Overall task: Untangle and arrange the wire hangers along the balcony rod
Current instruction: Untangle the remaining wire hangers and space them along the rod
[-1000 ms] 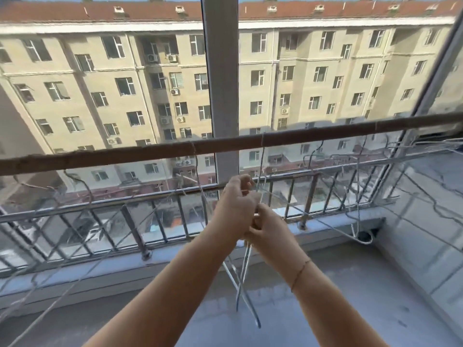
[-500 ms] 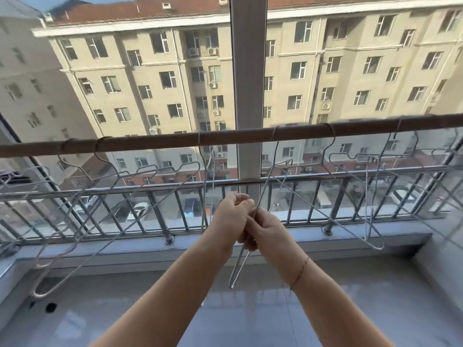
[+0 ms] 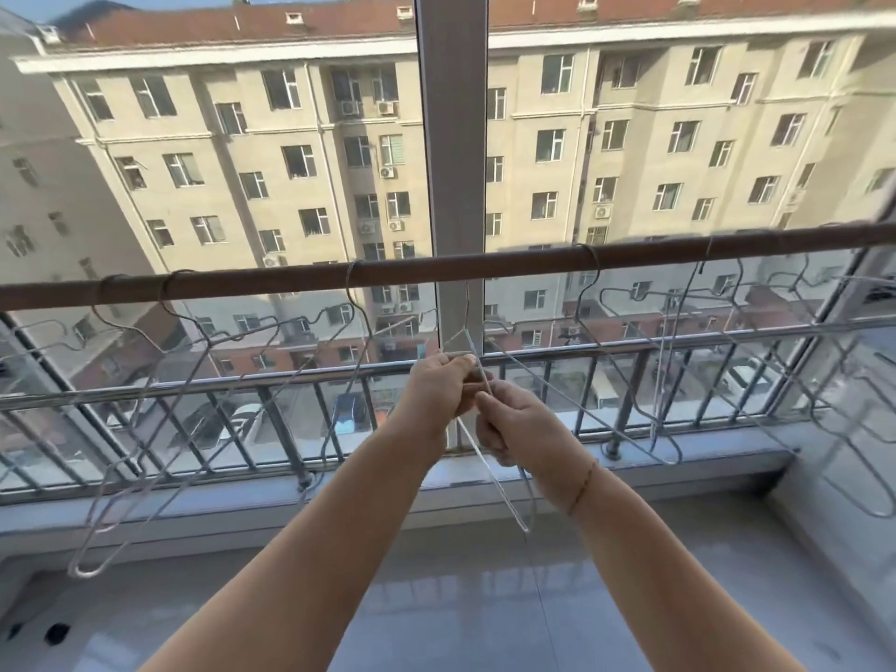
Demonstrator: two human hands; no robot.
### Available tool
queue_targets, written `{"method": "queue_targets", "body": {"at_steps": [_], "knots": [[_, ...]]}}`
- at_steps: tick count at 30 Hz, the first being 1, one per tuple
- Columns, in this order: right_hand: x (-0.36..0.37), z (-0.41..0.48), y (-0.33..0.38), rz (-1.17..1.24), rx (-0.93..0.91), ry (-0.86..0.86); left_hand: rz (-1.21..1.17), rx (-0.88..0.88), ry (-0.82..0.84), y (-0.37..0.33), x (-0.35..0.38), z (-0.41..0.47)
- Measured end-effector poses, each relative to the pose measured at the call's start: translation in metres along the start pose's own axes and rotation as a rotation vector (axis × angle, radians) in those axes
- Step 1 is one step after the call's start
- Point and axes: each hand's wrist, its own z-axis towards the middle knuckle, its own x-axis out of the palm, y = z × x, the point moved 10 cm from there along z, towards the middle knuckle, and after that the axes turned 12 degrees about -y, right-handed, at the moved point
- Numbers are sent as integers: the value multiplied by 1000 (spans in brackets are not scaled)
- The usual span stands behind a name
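Observation:
A brown balcony rod (image 3: 523,265) crosses the whole view. Several thin wire hangers hang from it by their hooks, spread left (image 3: 145,458) and right (image 3: 630,380). In the middle, both hands meet just below the rod on one wire hanger (image 3: 504,492), whose lower end dangles under them. My left hand (image 3: 439,388) grips its upper wire with curled fingers. My right hand (image 3: 514,424) pinches the wire right beside it. The hanger's hook is hard to make out against the window post.
A metal railing (image 3: 300,380) with vertical bars runs behind the hangers, above a grey ledge (image 3: 242,502). A white window post (image 3: 453,138) stands in the centre. A white wall (image 3: 843,502) closes the right side. Grey tiled floor lies below.
The view has tilted up and shifted. My hands have risen closer to the rod with the hanger; its lower end now swings to the right under my right hand.

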Motion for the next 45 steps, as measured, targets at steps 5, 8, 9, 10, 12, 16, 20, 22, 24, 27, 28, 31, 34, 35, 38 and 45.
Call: {"method": "queue_targets", "body": {"at_steps": [5, 8, 9, 10, 12, 16, 20, 22, 24, 27, 28, 31, 34, 35, 38, 45], "knots": [[3, -11, -38, -106, 24, 33, 3, -125, -49, 40, -4, 12], [0, -26, -56, -158, 76, 53, 94, -121, -63, 60, -12, 8], [-7, -28, -60, -156, 113, 19, 125, -119, -49, 66, -13, 5], [-17, -27, -63, -162, 134, -31, 153, -119, -26, 72, -14, 1], [-37, -21, -65, -236, 103, -135, 197, -126, 22, 85, -18, -6], [-56, -10, -59, -547, -88, -228, 278, -102, 51, 100, -34, -11], [-51, -10, -60, -879, -257, -224, 367, -8, 52, 102, -48, -11], [-46, -12, -67, -1037, -301, -189, 401, 25, 82, 104, -49, -14], [-46, -20, -74, -1061, -243, -114, 456, 61, 120, 106, -47, -20], [-51, -42, -86, -916, -50, 52, 509, 149, 133, 103, -43, -29], [-53, -52, -85, -846, -1, 71, 539, 204, 104, 102, -43, -30], [-53, -80, -75, -519, 131, 48, 686, 402, -95, 87, -50, -40], [-46, -99, -60, -318, 176, -17, 524, 518, -164, 68, -45, -62], [-43, -103, -54, -251, 181, -38, 451, 494, -130, 66, -39, -66], [-34, -108, -30, -72, 165, -91, 196, 338, 63, 59, -17, -78], [-20, -90, 39, 12, -91, -187, -4, 406, 40, -7, -21, -81]]}}
